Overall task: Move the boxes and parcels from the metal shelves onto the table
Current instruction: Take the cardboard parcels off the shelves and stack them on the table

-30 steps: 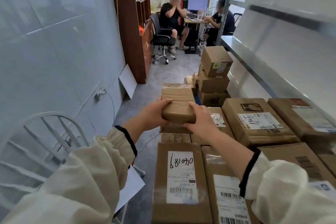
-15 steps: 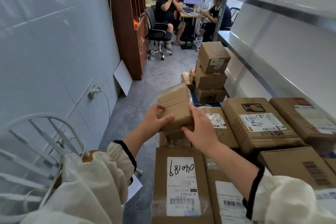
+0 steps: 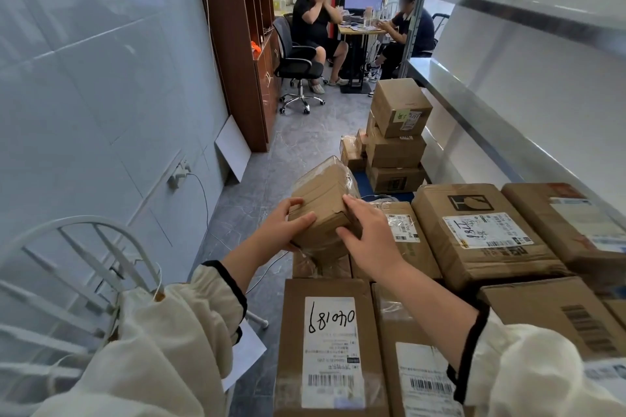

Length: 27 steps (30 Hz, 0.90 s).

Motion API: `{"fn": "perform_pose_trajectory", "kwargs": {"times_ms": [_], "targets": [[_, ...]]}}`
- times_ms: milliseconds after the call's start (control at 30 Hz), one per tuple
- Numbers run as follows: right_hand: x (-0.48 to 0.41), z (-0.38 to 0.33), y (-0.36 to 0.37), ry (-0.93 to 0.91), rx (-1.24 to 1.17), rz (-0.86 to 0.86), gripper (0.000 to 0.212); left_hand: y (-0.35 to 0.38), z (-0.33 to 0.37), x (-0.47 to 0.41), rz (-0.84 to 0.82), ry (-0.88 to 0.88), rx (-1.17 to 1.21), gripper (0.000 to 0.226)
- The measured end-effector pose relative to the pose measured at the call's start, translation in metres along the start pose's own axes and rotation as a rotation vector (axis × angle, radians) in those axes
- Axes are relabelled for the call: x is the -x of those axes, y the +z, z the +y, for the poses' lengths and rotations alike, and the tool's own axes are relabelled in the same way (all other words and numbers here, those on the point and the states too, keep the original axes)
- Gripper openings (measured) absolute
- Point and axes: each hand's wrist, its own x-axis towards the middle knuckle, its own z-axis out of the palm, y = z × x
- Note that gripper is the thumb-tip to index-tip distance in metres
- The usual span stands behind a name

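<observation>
- Both your hands are clamped on the small taped parcel (image 3: 321, 200). Your left hand (image 3: 288, 230) wraps its near left corner, with the fingers over the top and the thumb across the near face. Your right hand (image 3: 369, 240) presses the right side, with the forefinger along the upper edge and the thumb low on the near face.
- Neither hand is spread wide. The fingers are bent just enough to follow the parcel's edges, and nothing else is in either palm.
- You are holding the parcel tilted, far end raised, over the far left corner of the load. It sits just above a low box (image 3: 325, 264) that it half hides. Whether the two touch cannot be told.
- Using two hands on so small a package looks like a matter of control. The clear wrap is glossy and probably slippery, and a grip on opposite sides lets you turn it level before setting it down.
- The table top is hidden under flat cartons laid close together with their labels up. Among them are the hand-numbered carton (image 3: 333, 349), its neighbour (image 3: 416, 366) and the large carton (image 3: 481, 234). That packing leaves little room, so the corner seems the likely spot.
- The metal shelves (image 3: 474, 118) run along your right, bare where visible.
</observation>
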Motion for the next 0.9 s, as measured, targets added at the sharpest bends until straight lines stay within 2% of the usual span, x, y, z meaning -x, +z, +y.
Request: {"fn": "perform_pose_trajectory", "kwargs": {"times_ms": [67,200,300,500,600,700,767,800,900], "targets": [[-0.001,0.003,-0.001,0.014,-0.028,0.000,0.059,-0.002,0.002,-0.001,-0.006,0.016,-0.025,0.052],[-0.004,0.005,-0.007,0.111,-0.230,0.017,0.057,-0.008,0.009,-0.002,-0.084,0.107,-0.103,0.089],[-0.015,-0.004,-0.022,0.208,-0.351,-0.007,0.045,-0.014,0.022,-0.004,-0.113,0.158,-0.078,0.096],[-0.058,-0.021,-0.058,0.521,-0.536,-0.080,0.031,-0.027,0.043,-0.011,-0.201,0.242,-0.212,0.109],[-0.071,-0.026,-0.072,0.523,-0.542,-0.131,0.041,-0.029,0.051,-0.014,-0.095,0.308,-0.255,0.089],[-0.080,-0.022,-0.076,0.473,-0.463,-0.200,0.068,-0.032,0.060,-0.018,-0.027,0.261,-0.169,0.061],[-0.082,-0.018,-0.073,0.450,-0.386,-0.264,0.089,-0.034,0.060,-0.022,0.008,0.206,-0.208,0.050],[-0.084,-0.015,-0.070,0.447,-0.350,-0.292,0.091,-0.034,0.060,-0.024,0.027,0.175,-0.239,0.046],[-0.088,-0.002,-0.052,0.497,-0.330,-0.333,0.065,-0.028,0.055,-0.033,0.076,0.075,-0.284,0.037]]}}
